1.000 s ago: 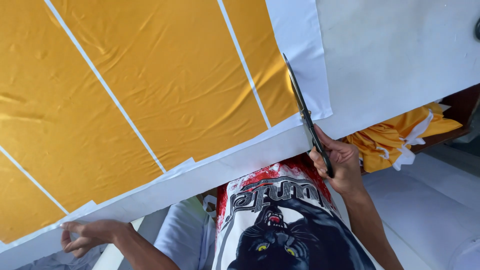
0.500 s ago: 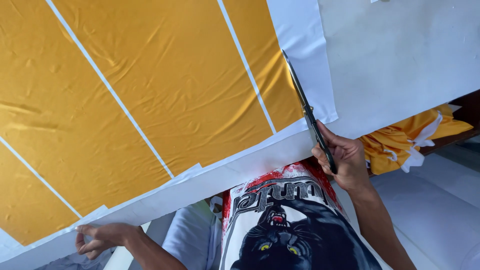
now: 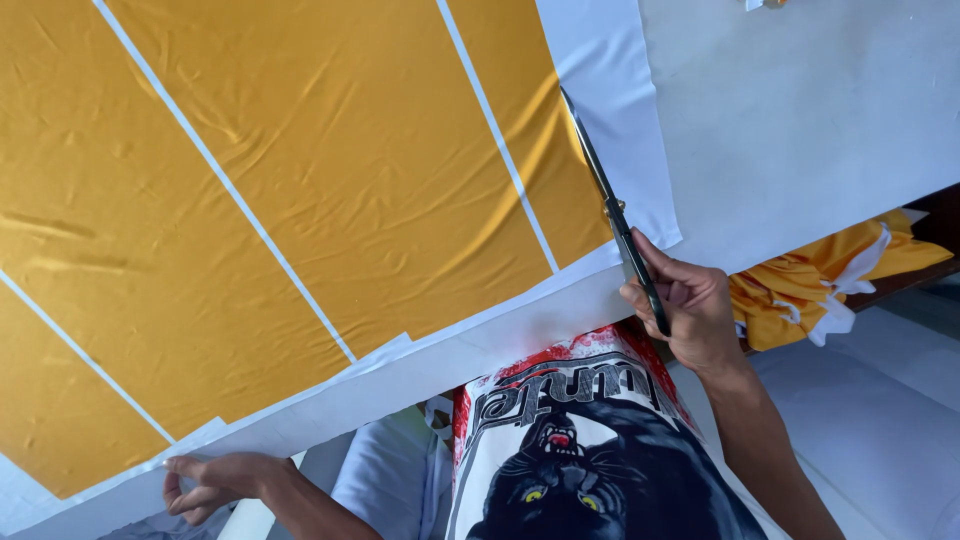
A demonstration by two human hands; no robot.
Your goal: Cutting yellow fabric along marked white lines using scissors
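on yellow fabric (image 3: 330, 190), right hand (image 3: 690, 310) grips scissors (image 3: 612, 215)

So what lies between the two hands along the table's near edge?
In the head view, between the left hand and the right hand holding the scissors runs the white border of the yellow fabric, lying flat.

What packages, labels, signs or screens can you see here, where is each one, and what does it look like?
No packages, signs or screens show.
Shirt print: bottom centre, on the person's chest; a black big-cat face with yellow eyes under red-edged lettering on white.
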